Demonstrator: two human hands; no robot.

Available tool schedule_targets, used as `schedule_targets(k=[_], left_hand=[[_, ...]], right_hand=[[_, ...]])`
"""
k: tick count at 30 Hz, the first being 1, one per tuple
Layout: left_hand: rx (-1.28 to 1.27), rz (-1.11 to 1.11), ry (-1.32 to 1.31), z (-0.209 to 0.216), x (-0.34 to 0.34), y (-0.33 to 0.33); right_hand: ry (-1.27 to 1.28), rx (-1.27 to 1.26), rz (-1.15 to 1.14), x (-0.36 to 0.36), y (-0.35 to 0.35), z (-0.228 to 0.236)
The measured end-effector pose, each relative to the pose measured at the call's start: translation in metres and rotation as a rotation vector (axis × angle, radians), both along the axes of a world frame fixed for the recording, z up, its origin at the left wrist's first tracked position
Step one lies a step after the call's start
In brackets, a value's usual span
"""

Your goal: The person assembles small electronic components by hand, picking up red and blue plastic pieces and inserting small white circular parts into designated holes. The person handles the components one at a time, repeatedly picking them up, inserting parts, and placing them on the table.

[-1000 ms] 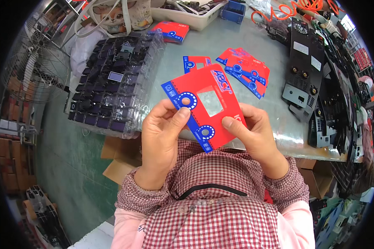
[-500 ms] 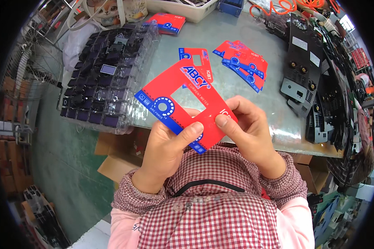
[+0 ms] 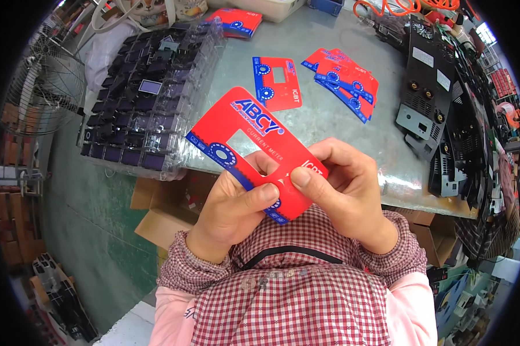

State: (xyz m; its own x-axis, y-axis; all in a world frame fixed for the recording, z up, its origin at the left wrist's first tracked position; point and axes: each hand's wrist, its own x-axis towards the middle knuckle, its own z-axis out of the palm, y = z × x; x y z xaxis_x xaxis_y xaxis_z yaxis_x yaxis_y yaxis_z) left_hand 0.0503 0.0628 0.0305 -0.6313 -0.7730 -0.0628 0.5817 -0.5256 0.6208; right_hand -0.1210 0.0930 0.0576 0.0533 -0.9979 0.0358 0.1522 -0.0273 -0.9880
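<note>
Between my hands, over the table's near edge, is a red and blue panel sticker point(image 3: 214, 124) with a rectangular window and round holes. My left hand point(image 3: 234, 202) grips its lower edge, thumb on the front and a fingertip showing through the window. On its right end, my right hand point(image 3: 346, 187) pinches it between thumb and fingers. The sheet is tilted and slightly bent. Just beyond it, a similar single sticker point(image 3: 286, 86) lies flat on the table. Farther right is a fanned pile of the same stickers point(image 3: 346, 78).
Clear plastic trays of dark display modules point(image 3: 139, 104) stand at the left of the table point(image 3: 225, 66). Another sticker stack point(image 3: 240, 23) lies at the back. Black front panels point(image 3: 424, 75) line the right side, below an orange coiled hose point(image 3: 387, 8). A cardboard box point(image 3: 165, 222) sits under the table.
The held sticker has tipped and bent a little, its window looking narrower. Both hands keep their grip. The single sticker on the table shows more fully beyond it as the view shifts slightly.
</note>
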Motion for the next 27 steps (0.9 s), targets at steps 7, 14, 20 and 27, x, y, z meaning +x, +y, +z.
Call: schedule_targets(k=[7, 14, 20, 27], left_hand=[[-0.114, 0.276, -0.187, -0.003, -0.005, 0.007], [-0.448, 0.417, -0.321, -0.008, -0.003, 0.008], [-0.527, 0.491, -0.324, -0.012, -0.005, 0.01], [-0.312, 0.466, -0.216, -0.006, -0.002, 0.013]], right_hand=[[0.858, -0.759, -0.417, 0.006, -0.011, -0.012], [0.983, -0.78, -0.456, 0.014, -0.008, -0.008], [0.831, -0.811, -0.426, 0.021, -0.018, -0.016], [0.679, -0.78, -0.4, 0.021, -0.016, -0.013]])
